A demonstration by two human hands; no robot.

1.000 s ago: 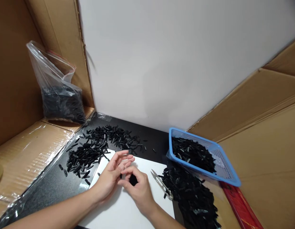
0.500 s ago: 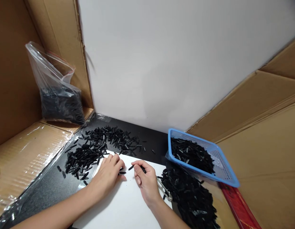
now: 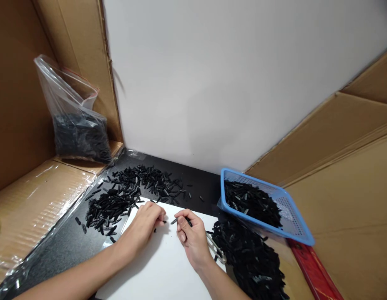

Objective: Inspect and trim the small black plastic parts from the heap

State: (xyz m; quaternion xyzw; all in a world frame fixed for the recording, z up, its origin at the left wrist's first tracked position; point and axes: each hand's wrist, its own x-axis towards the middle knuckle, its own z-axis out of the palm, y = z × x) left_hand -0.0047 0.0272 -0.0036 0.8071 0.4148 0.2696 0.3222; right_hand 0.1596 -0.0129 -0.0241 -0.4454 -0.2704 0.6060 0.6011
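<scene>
Head view: left hand (image 3: 146, 221) now more curled, hold unclear; black piece (image 3: 174, 221) pinched in right hand (image 3: 191, 233)

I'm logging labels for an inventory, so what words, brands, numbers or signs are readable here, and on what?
There is no readable text.
Red object: yellowish marks, too blurred to tell if writing.
Black pieces: pale markings, too small to make out.
Bag, basket, white sheet: no lettering visible.

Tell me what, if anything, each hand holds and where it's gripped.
The right hand pinches a slim black piece behind its exposed tip, which points toward the left hand. Whether the left hand holds anything cannot be told.
</scene>
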